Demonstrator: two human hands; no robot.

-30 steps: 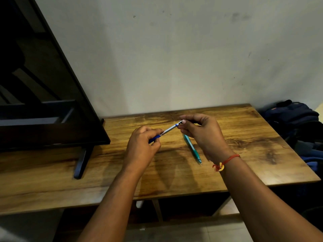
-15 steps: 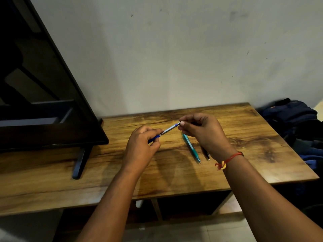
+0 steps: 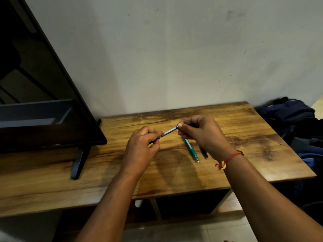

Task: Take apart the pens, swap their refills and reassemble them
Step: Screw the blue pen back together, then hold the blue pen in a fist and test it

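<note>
Both hands hold one blue and silver pen (image 3: 168, 132) above the wooden table (image 3: 244, 137). My left hand (image 3: 142, 147) grips its lower blue end. My right hand (image 3: 202, 133) pinches its upper end between thumb and fingers. A teal pen (image 3: 191, 150) lies on the table just under my right hand, tip toward me. Beside it on the right lies a dark pen (image 3: 204, 153), mostly hidden by my right wrist.
A large black TV (image 3: 43, 102) on a stand foot (image 3: 77, 163) fills the table's left side. Dark bags (image 3: 293, 119) are piled past the table's right edge. A grey wall runs behind the table.
The hands stay on the blue pen in nearly the same pose. My right wrist has shifted a little, and the dark pen beside the teal one has come into sight.
</note>
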